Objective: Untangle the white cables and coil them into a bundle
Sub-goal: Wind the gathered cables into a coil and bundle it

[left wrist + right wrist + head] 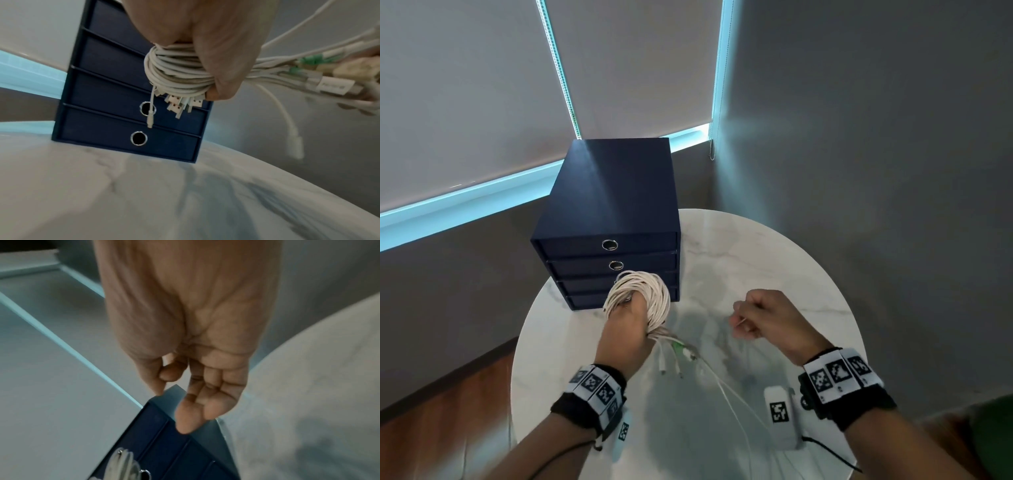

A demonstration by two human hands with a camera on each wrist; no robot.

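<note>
Both forearms bare. Left hand [627, 329] and right hand [765, 317] each wear a black wrist strap [858, 407] carrying white blocks printed with black square-pattern markers [839, 371]; thin black cable [828, 452] lower right.

The left hand [627, 329] hides part of the cable coil [643, 294]; loose plugs [329, 84] blur at the right edge; the coil covers two lower drawer [619, 291] rings.

No legible text; the connector [333, 85] bears only blurred lettering.
</note>
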